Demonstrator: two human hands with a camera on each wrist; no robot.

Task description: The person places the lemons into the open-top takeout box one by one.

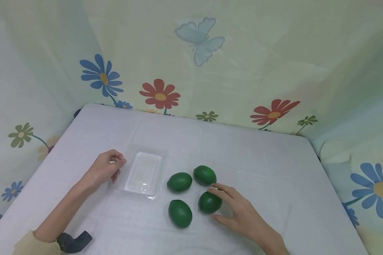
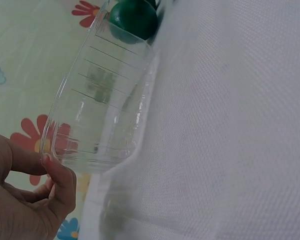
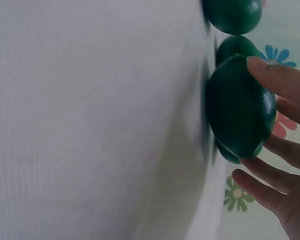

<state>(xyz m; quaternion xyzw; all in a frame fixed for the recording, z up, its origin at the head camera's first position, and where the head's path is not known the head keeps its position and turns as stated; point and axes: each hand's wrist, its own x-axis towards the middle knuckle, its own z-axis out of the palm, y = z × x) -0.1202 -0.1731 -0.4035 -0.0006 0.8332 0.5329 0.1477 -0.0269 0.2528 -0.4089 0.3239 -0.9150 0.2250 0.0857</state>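
Where the head view looks down on the table (image 1: 274, 170), the left hand (image 1: 106, 168) rests with its fingers curled at the near-left edge of a clear tray (image 1: 143, 174), seemingly to keep that light tray from sliding. Just right of the tray lie four limes. The right hand (image 1: 239, 210) is spread, its fingers reaching over the nearest lime (image 1: 209, 202), thumb low on the near side, as if set to close round it. A second lime (image 1: 205, 175) lies just beyond the fingertips, a third (image 1: 179, 182) to their left, a fourth (image 1: 180, 213) left of the thumb. A dark strap (image 1: 73, 242) sits on the left wrist; the right forearm is cut off at the frame's bottom edge.

In the left wrist view, the thumb and curled fingers (image 2: 57, 172) meet the tray's rim (image 2: 65, 150). Whether they pinch the rim or merely press it is hard to tell, since the tray's clear wall blurs the contact. One lime (image 2: 134, 19) shows past the tray's far end, partly cut off.

In the right wrist view, the fingers (image 3: 277, 80) lie loosely extended along the lime (image 3: 237, 107), touching its far side but not yet closed on it. The thumb is hidden here. Two more limes behind it are only partly visible.
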